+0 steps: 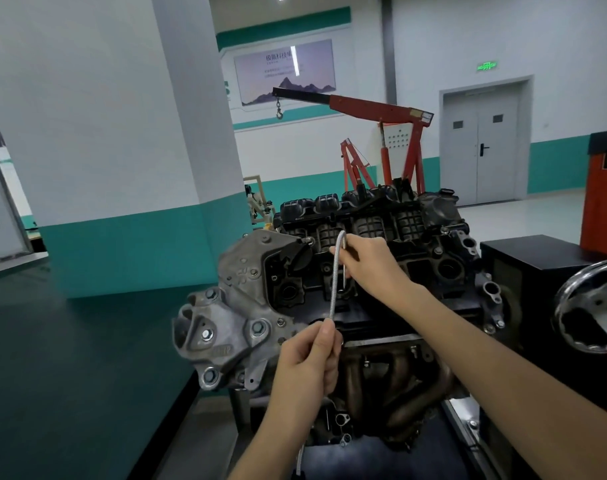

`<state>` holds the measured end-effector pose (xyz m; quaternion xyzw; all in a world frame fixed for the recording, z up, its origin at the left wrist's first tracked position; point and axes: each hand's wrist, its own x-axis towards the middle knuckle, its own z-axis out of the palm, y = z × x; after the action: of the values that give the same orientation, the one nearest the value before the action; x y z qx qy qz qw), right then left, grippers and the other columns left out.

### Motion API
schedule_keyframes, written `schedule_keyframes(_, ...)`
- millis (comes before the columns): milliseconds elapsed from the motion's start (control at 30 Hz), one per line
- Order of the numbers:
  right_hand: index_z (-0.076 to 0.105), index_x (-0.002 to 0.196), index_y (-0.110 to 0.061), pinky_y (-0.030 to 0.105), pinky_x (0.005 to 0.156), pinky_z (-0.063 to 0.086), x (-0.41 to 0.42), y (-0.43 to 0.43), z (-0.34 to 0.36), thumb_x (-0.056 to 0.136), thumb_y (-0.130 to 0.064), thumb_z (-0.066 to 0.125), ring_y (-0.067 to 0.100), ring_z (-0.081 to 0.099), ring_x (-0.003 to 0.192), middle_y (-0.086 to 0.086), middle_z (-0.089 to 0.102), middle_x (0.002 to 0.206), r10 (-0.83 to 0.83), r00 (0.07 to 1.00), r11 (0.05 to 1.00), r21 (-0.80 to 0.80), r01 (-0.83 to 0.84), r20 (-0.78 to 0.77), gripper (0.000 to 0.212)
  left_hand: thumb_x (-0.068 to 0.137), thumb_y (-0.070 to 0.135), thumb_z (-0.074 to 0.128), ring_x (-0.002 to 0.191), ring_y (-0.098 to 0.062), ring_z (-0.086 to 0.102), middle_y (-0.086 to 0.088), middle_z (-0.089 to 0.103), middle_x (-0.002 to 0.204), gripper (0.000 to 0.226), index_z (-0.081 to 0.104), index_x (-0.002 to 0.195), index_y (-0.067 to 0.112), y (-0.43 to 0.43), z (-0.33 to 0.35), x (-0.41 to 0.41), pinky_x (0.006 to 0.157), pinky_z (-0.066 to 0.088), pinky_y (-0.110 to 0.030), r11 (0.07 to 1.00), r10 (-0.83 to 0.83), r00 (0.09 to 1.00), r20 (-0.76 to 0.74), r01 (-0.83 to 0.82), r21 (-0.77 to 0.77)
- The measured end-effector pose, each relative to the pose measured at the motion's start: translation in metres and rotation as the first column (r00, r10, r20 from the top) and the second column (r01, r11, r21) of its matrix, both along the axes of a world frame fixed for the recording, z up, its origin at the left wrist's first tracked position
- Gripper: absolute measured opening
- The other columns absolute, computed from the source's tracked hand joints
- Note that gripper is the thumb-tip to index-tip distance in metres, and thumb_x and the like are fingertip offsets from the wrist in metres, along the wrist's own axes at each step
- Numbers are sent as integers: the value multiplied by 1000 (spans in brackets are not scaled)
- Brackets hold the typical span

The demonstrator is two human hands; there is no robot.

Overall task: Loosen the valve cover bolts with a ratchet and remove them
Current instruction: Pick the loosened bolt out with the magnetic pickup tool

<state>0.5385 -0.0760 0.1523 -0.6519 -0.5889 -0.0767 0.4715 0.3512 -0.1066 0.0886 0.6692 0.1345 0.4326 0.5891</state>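
We are holding one bendy metal rod (333, 289) in both hands over the engine (419, 233). Our left hand (309, 362), on the near side, is wrapping curled fingers round the rod's lower part. Our right hand (367, 265), farther off, is pinching the rod just past its bend, so the tip is pointing down at the black valve cover (288, 289) on the engine's top.

We are judging this to be fishing a loosened bolt from its hole. That is calling for keeping the tip straight over the hole, lowering it slowly and lifting without brushing the cover. We cannot tell whether a bolt is hanging on the tip.

We are counting one rod, one engine, one handwheel (572, 282) at the right and one red crane (374, 107) far behind. No ratchet is showing, and the bolt heads are looking too small to count.
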Motion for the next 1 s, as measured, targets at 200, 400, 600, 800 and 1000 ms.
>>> schedule_keyframes(200, 60, 87, 0, 45, 73, 54, 4, 1, -15, 95, -13, 58, 28, 61, 71, 14, 62, 77, 22, 1000, 996, 90, -24, 20, 16, 99, 30, 45, 41, -6, 21, 6, 27, 48, 38, 45, 66, 10, 1, -22, 16, 42, 17, -19, 999, -42, 999, -4, 42, 2)
schedule_keyframes(400, 60, 89, -1, 39, 68, 53, 7, -6, -34, 97, -12, 54, 21, 60, 65, 7, 59, 71, 68, 995, 993, 88, -75, 77, 16, 105, 24, 39, 55, -13, 53, -2, 59, 59, 35, 62, 81, 14, -7, -49, 27, 58, 43, -23, 970, -117, 963, -241, 163, 180)
schedule_keyframes(600, 59, 82, -14, 17, 61, 53, 18, -10, -40, 95, -7, 57, 9, 64, 58, 5, 64, 66, 107, 992, 948, 308, -81, -69, 15, 94, 8, 55, 83, -5, 59, 6, 65, 89, 12, 66, 92, 14, 38, -36, 56, 78, 48, -26, 779, 456, 854, -250, -247, 576)
schedule_keyframes(800, 60, 81, -15, 14, 63, 53, 19, -22, -27, 94, -5, 58, 6, 66, 60, 5, 67, 68, 139, 986, 908, 410, -91, -90, 16, 95, 16, 57, 115, -20, 51, -2, 56, 120, 26, 55, 121, 11, 95, -2, 100, 94, 43, -32, 593, 690, 696, -196, -391, 704)
schedule_keyframes(1000, 64, 88, -2, 21, 65, 57, 10, -51, -7, 95, -4, 55, 8, 69, 64, 5, 70, 76, 161, 983, 871, 480, -101, -85, 11, 94, 26, 61, 105, -25, 49, -5, 54, 106, 19, 57, 102, 9, 110, 9, 128, 89, 39, -35, 471, 763, 620, -179, -345, 812)
